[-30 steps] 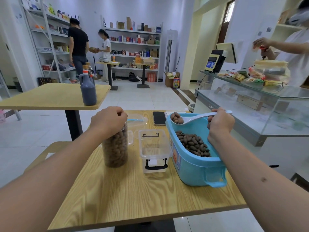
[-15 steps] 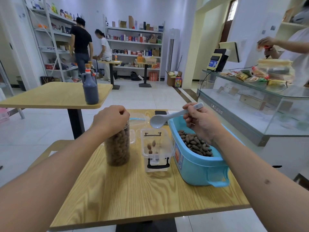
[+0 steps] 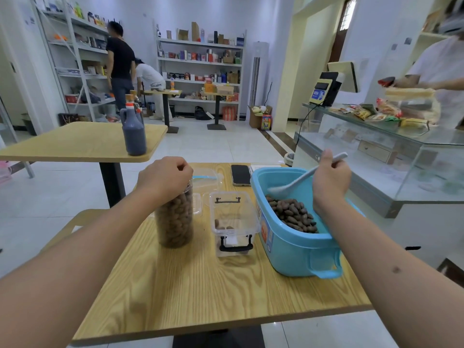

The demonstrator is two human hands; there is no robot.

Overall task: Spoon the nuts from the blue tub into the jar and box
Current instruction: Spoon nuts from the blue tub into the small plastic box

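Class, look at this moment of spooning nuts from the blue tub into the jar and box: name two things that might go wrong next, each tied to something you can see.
1. The box is small and stands tight against the blue tub; nuts tipped from the spoon may miss it and scatter on the table.
2. The jar already looks nearly full, and the left hand covers its mouth, so more nuts may overflow.

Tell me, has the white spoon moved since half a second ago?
Yes. The white spoon has swung right from above the clear box and now dips into the blue tub, held by the right hand.
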